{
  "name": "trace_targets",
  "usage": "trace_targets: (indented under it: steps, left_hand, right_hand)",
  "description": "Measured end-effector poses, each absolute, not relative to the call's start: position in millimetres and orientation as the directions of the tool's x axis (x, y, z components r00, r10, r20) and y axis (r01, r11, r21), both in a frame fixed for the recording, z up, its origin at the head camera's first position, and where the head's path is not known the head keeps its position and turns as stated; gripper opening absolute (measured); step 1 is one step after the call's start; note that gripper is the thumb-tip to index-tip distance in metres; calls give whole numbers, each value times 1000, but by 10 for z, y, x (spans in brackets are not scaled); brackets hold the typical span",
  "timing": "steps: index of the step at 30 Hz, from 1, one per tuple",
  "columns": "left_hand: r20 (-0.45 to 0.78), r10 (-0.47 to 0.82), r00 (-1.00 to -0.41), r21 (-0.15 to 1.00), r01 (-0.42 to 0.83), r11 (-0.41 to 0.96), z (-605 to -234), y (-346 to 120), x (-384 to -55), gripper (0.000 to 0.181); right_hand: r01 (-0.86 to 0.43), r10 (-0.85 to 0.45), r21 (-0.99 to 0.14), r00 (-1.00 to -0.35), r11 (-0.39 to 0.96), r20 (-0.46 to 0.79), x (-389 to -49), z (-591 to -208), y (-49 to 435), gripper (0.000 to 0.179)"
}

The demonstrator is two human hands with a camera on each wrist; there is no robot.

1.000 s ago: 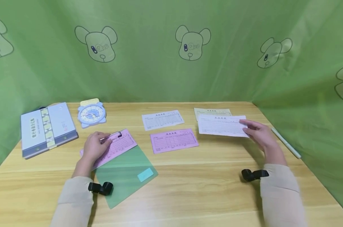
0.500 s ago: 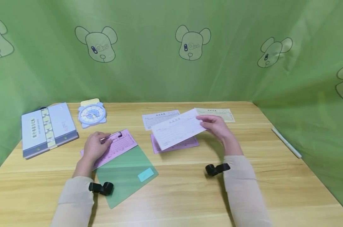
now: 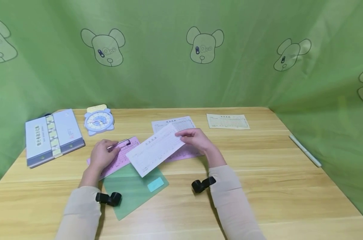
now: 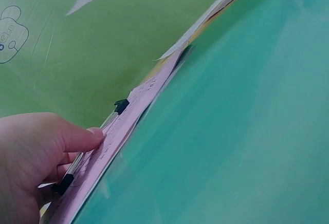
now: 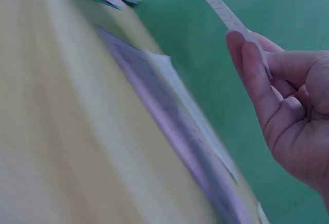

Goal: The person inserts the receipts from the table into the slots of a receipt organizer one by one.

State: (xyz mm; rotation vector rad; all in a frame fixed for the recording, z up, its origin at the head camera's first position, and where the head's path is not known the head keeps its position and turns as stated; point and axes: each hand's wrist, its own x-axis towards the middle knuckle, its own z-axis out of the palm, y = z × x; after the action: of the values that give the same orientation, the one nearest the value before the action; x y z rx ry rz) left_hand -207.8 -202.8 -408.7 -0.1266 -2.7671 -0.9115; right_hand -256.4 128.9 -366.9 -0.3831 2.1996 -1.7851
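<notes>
My left hand pinches the metal clip of a translucent green clipboard, its thumb over the clip in the left wrist view. A pink printed form lies on the board's clip end. In my right hand, a white printed form is pinched by its right edge between thumb and fingers. That sheet hangs tilted in the air, its lower left corner over the clipboard. Behind it, a second pink form and another white form lie on the table, both partly hidden.
A pale yellow form lies at the back right. One pen rests along the table's right edge. At the back left are a blue-white banded book and a blue toy clock. Green curtain surrounds the table.
My right hand has carried the white form left, from beside the pale yellow form to over the clipboard's edge, turning it aslant. The left hand has stayed on the clip.
</notes>
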Motion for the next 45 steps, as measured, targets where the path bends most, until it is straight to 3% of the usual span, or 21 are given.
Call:
trace_targets:
  steps: [14, 26, 34, 45]
  left_hand:
    - [228, 8, -974, 568, 140, 811, -4078, -2012, -2081, 32]
    - [238, 16, -971, 549, 148, 823, -4085, -2012, -2080, 31]
    - [276, 50, -960, 482, 183, 857, -4097, -2010, -2094, 29]
    - [281, 103, -954, 430, 221, 875, -4084, -2004, -2109, 29]
  right_hand:
    - [143, -456, -974, -865, 175, -209, -2438, -3861, 732, 31]
    - [194, -385, -963, -887, 188, -254, -2365, -3946, 376, 24]
    - [232, -409, -963, -873, 136, -268, -2328, -3949, 207, 26]
    - [296, -395, -941, -854, 165, -339, -2367, -3918, 116, 29]
